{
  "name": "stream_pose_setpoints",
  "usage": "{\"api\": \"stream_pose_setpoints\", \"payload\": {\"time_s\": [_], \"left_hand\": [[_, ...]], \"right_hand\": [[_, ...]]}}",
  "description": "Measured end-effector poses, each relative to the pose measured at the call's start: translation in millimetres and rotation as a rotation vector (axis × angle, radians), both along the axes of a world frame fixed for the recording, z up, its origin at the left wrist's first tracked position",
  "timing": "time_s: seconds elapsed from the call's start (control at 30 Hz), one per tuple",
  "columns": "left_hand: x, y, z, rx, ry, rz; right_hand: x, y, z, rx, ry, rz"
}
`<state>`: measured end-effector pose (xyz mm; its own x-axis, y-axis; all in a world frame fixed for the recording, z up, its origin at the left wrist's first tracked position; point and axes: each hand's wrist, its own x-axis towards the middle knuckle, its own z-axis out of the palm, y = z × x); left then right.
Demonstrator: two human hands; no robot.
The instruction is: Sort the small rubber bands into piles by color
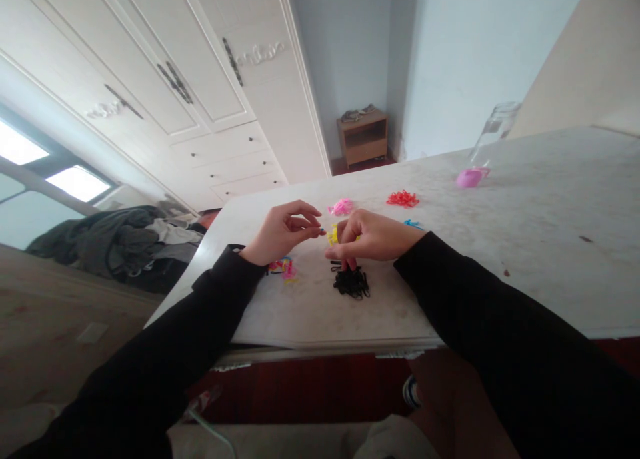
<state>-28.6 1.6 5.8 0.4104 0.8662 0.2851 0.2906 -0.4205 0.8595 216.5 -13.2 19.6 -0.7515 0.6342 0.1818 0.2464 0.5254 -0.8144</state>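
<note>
My left hand (287,232) is raised over the table with thumb and fingertips pinched together. Something tiny and dark shows at the tips, too small to name. My right hand (373,238) reaches down with its fingertips at the far edge of a pile of black rubber bands (352,284), its thumb held apart. Behind that hand, partly hidden, lie yellow bands (333,234) and blue bands (413,224). Close to my left wrist is a mixed heap of coloured bands (285,268). Farther back are pink bands (342,206) and red bands (403,198).
On the white table (530,232), a clear glass bottle (493,136) with pink at its base stands at the back right. A heap of dark clothes (125,246) lies left of the table. Beyond are a white wardrobe (200,99) and a small wooden cabinet (363,139).
</note>
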Motion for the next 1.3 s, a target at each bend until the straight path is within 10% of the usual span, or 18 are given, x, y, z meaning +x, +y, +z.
{"api": "stream_pose_setpoints", "payload": {"time_s": [0.53, 0.8, 1.3], "left_hand": [[-0.1, -1.4, 0.4, -0.012, 0.009, -0.023], [1.8, -2.6, 2.5, -0.01, 0.0, -0.04], [3.8, -2.1, 2.7, 0.004, -0.037, -0.076]], "right_hand": [[-2.3, -2.6, -0.5, -0.003, -0.077, 0.001], [-4.8, 2.0, -4.1, 0.373, 0.085, -0.176], [-4.2, 0.5, -3.5, 0.308, 0.093, -0.11]]}}
